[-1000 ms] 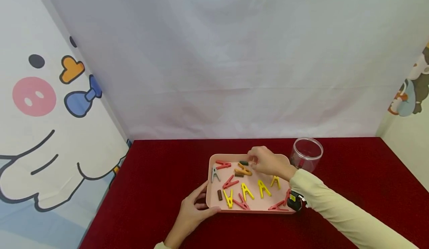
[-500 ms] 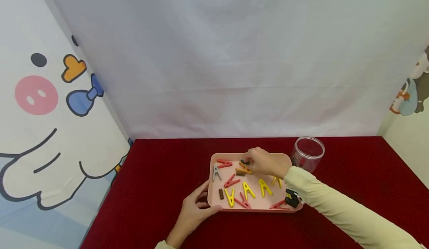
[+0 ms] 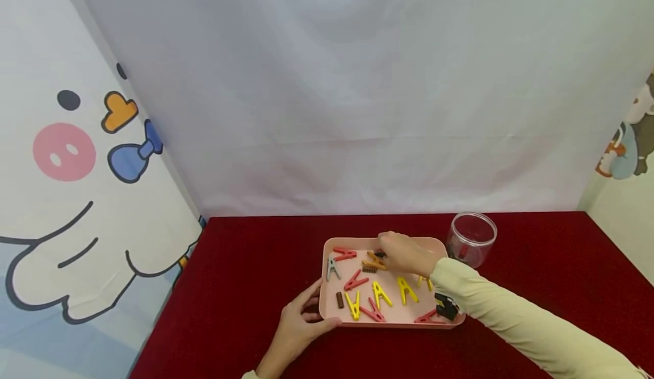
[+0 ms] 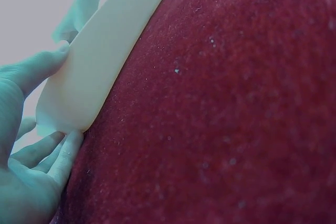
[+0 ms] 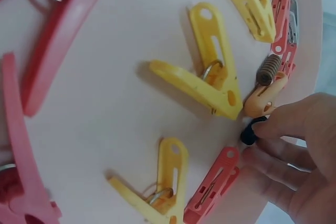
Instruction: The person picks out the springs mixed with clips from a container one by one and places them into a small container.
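In the head view a pink tray (image 3: 388, 325) holds several plastic clips and a few springs. My left hand (image 3: 295, 323) grips its near left corner, thumb along the rim and fingers against the outer wall (image 4: 97, 61). My right hand (image 3: 406, 252) reaches into the back of the tray. In the right wrist view its thumb and finger pinch a small dark spring (image 5: 253, 131), mostly covered by the fingertips. Close beside it lie an orange clip (image 5: 265, 97), a brown spring (image 5: 269, 70) and a red clip (image 5: 212, 187).
A clear round jar (image 3: 472, 240) with some small things inside stands just behind the tray's right end. Yellow clips (image 3: 380, 294), a grey clip (image 3: 332, 268) and another brown spring (image 3: 339, 300) lie about the tray. Dark red cloth (image 3: 245, 277) covers the table.
My right hand has moved slightly left and come down onto the dark spring, which its fingers now mostly hide. My left hand stays at the tray's corner.
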Available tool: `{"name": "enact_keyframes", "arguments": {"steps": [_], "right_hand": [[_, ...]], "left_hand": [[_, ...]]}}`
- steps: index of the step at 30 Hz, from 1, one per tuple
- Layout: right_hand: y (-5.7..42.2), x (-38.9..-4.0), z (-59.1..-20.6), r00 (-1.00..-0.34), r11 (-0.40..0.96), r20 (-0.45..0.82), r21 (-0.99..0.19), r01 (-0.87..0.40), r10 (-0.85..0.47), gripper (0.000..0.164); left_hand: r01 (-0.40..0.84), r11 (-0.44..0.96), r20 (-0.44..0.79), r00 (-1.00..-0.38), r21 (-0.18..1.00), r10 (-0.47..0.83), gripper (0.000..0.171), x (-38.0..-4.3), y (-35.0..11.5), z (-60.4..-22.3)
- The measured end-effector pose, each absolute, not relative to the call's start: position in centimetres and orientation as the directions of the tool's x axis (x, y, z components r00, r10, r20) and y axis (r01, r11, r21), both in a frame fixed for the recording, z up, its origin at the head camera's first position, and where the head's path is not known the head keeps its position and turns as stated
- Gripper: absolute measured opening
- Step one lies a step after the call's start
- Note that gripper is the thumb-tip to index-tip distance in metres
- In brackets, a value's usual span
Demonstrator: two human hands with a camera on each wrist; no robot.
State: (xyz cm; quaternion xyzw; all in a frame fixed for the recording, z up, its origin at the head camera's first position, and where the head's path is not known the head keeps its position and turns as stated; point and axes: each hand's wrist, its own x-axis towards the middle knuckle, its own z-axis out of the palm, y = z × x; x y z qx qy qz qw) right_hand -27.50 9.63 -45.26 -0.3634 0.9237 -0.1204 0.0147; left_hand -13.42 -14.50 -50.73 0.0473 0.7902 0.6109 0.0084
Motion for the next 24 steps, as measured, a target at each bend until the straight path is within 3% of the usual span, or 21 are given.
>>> {"name": "enact_keyframes", "arguments": {"steps": [8,10,15,24], "right_hand": [[9.8,-27.5,-46.0,-0.774,0.754,0.037,-0.203,-0.625,-0.632,0.004],[9.8,-27.5,-46.1,-0.77,0.749,0.057,-0.199,-0.632,-0.635,0.009],[9.6,-27.5,-46.1,-0.757,0.72,0.086,-0.258,-0.644,-0.647,0.02],[9.4,-27.4,-45.8,-0.74,0.677,0.097,-0.339,-0.653,-0.665,0.017]], "left_hand": [[0.044,0.263,0.025,-0.997,0.964,0.075,0.078,-13.3,-14.4,-50.5],[0.037,0.26,0.018,-0.997,0.965,0.076,0.078,-13.2,-14.4,-50.3],[0.013,0.246,-0.009,-0.996,0.969,0.087,0.078,-12.6,-14.3,-48.7],[0.041,0.259,0.019,-0.996,0.965,0.086,0.077,-12.2,-13.9,-47.4]]}}
